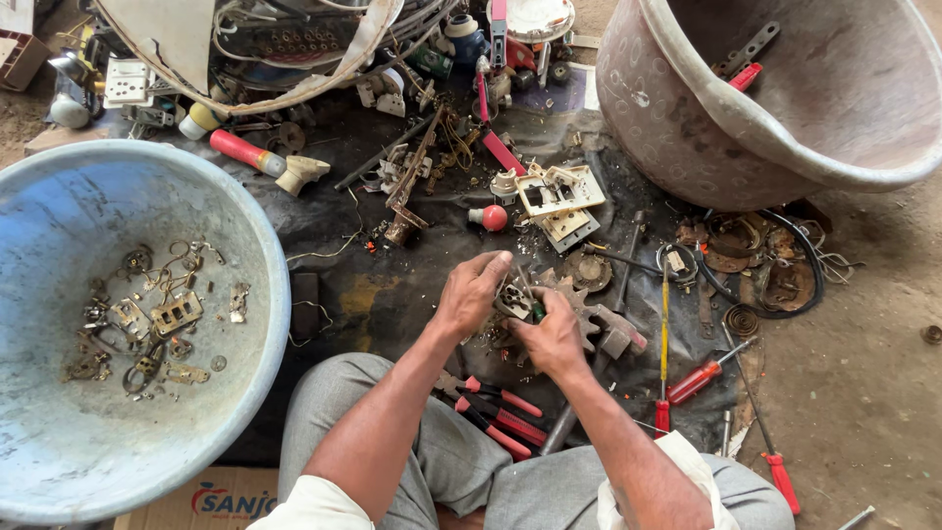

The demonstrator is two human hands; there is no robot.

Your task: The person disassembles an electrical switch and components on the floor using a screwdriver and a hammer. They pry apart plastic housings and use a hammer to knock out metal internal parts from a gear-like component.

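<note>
Fingers [496,263] grip switch part [514,299]; blue basin [59,432] holds brass scraps [157,319].

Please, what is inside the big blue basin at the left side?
The blue basin holds small brass-coloured metal parts scattered on its bottom. Its lower edge is cut off.

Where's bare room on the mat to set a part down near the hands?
Free: dark mat between blue basin and left hand; bare ground right of the red screwdrivers. Crowded: the switch plates above the hands, rusty coils under the grey tub, pliers by the knees.
</note>
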